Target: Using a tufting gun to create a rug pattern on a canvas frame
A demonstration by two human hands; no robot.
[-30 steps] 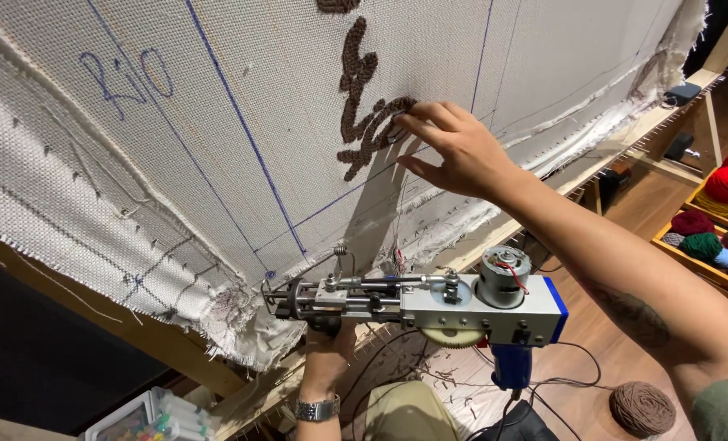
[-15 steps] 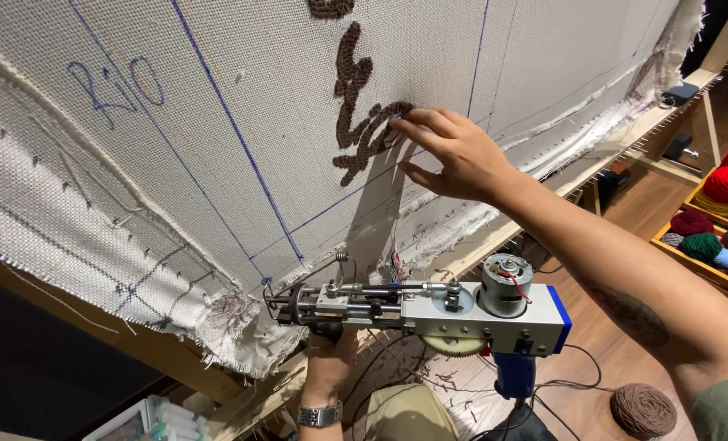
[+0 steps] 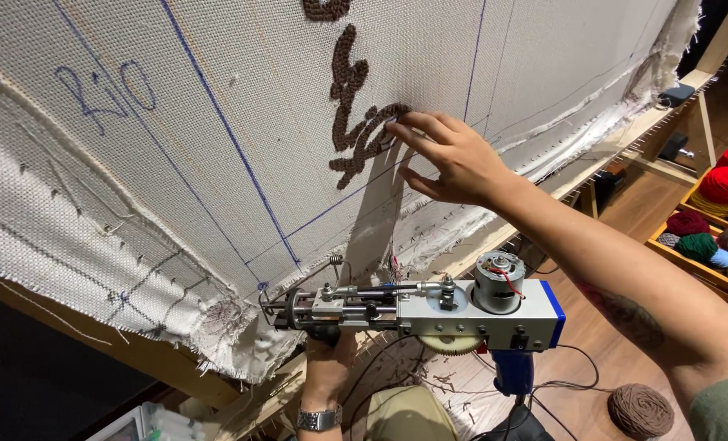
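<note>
A tufting gun [image 3: 429,314] is held low in the near middle of the scene by the left hand [image 3: 327,359], whose fingers are clenched around a grip under the tool's front end; a wristwatch [image 3: 319,419] is worn on that wrist. The gun is kept level, with its needle end pointed left toward the ragged lower edge of the backing cloth [image 3: 217,122], and its small round motor [image 3: 498,280] is seen on top near the blue rear plate. The right hand [image 3: 449,159] is laid against the cloth further up, its fingers spread and released, nothing being grasped; the fingertips [image 3: 396,129] are touching the brown tufted yarn pattern [image 3: 351,122]. Blue guide lines [image 3: 233,147] are drawn across the cloth, which is stretched on a wooden frame [image 3: 650,122]. At the far right, a wooden tray [image 3: 690,261] is filled with balls of yarn in red, green, brown and yellow. A brown yarn ball [image 3: 641,411] is seen on the wooden floor at the near right.
</note>
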